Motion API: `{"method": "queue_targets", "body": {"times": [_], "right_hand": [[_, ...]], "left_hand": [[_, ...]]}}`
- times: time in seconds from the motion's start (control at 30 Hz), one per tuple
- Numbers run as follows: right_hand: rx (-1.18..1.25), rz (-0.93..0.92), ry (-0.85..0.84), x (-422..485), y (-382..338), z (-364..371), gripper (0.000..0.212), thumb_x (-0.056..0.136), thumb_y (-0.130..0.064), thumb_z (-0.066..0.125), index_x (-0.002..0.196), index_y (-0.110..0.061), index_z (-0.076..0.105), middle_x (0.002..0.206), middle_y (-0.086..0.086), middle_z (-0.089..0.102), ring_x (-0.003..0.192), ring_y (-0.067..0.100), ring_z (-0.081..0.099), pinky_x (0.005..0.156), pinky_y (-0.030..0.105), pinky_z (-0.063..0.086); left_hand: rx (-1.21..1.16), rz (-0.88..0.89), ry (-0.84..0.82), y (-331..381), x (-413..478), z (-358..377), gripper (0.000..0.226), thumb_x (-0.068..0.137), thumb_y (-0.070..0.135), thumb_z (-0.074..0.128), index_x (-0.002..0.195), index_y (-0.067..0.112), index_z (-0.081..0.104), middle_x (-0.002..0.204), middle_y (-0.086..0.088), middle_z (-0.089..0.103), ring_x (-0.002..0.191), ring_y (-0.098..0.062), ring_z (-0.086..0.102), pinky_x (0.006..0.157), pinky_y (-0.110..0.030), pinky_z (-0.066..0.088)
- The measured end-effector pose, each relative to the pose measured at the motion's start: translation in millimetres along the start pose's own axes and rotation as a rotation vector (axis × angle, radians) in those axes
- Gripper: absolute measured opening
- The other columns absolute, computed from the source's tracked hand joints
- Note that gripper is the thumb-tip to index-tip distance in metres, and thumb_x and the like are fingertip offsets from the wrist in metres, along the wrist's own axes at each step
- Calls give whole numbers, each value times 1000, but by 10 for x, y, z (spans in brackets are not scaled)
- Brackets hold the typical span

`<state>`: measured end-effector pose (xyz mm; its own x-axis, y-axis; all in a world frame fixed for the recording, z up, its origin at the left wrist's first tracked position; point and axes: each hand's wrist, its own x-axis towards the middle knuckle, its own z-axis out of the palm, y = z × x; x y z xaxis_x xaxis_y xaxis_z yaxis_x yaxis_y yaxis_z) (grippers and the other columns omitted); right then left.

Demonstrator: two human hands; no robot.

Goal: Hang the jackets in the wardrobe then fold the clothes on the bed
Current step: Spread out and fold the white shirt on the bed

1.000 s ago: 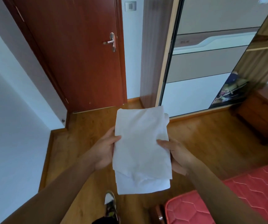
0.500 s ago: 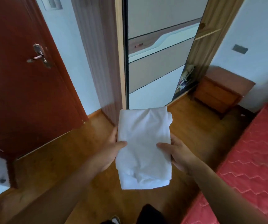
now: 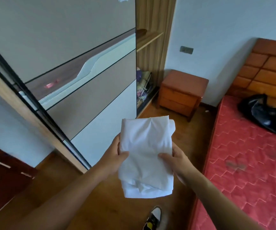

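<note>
Red-brown door now at lower left of frame; second ago it filled upper left, so view has swung right. Wardrobe fills upper left. Left grip clamped on left edge of folded white garment, thumb on top. Garment at centre frame, held over floor. Right grip clamped on right edge; hold unchanged. Bed with dark shiny bundle newly in view, right. Likely: fold done, turning to set garment down.
</note>
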<state>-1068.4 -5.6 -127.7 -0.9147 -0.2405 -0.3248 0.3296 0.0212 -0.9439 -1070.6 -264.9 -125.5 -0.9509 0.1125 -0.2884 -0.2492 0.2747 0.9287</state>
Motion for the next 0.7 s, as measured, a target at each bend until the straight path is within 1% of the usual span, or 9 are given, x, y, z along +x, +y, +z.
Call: {"method": "queue_targets", "body": {"times": [0.07, 0.17, 0.23, 0.33, 0.4, 0.53, 0.63, 0.7], "right_hand": [[-19, 2, 31, 334, -199, -349, 39, 97, -14, 60, 110, -49, 67, 116, -6, 75, 105, 18, 73, 80, 38, 63], [-56, 6, 85, 779, -438, -787, 39, 96, -11, 61, 113, -46, 67, 115, -5, 75, 105, 19, 73, 89, 46, 61], [-60, 5, 101, 1081, -567, -1031, 38, 95, -10, 62, 116, -41, 66, 115, -4, 75, 105, 21, 73, 92, 50, 60], [-54, 12, 113, 1522, -744, -1388, 36, 96, -12, 62, 124, -36, 63, 116, -5, 74, 106, 21, 73, 92, 50, 59], [-64, 10, 132, 1791, -854, -1576, 37, 97, -11, 62, 126, -34, 61, 117, -4, 74, 106, 22, 73, 93, 52, 59], [-80, -19, 183, 2614, -1132, -2048, 38, 97, -5, 61, 126, -30, 62, 117, 1, 74, 107, 25, 72, 95, 54, 57], [-98, -20, 255, 3256, -1385, -2364, 39, 96, -5, 62, 128, -27, 62, 119, 2, 73, 109, 26, 71, 97, 56, 56], [-108, -1, 287, 3632, -1555, -2542, 39, 95, -7, 63, 128, -28, 62, 118, 1, 73, 109, 25, 71, 97, 55, 56]], "left_hand": [[25, 9, -13, 231, 477, 154, 68, 85, 35, 62, 142, 58, 31, 134, 16, 58, 122, -10, 60, 101, -43, 54], [75, 43, -22, 503, 1091, 325, 72, 92, 26, 63, 151, 46, 27, 138, 14, 56, 123, -9, 59, 102, -43, 54], [107, 61, -17, 669, 1476, 410, 74, 93, 21, 62, 154, 41, 26, 141, 13, 55, 126, -9, 57, 105, -44, 52], [137, 87, -24, 891, 2078, 538, 75, 94, 15, 61, 156, 36, 25, 146, 10, 51, 132, -11, 52, 110, -44, 48], [141, 112, -40, 1015, 2435, 585, 75, 94, 16, 61, 157, 35, 24, 149, 8, 49, 134, -13, 50, 111, -45, 46], [176, 140, -60, 1272, 3485, 695, 81, 84, 34, 57, 156, 39, 22, 149, 9, 48, 133, -14, 50, 111, -45, 46], [200, 167, -77, 1447, 4289, 742, 78, 89, 32, 57, 156, 44, 17, 149, 11, 47, 132, -13, 51, 110, -43, 47], [217, 174, -91, 1564, 4764, 757, 78, 88, 36, 56, 155, 44, 18, 147, 11, 48, 130, -13, 52, 107, -38, 48]]}}
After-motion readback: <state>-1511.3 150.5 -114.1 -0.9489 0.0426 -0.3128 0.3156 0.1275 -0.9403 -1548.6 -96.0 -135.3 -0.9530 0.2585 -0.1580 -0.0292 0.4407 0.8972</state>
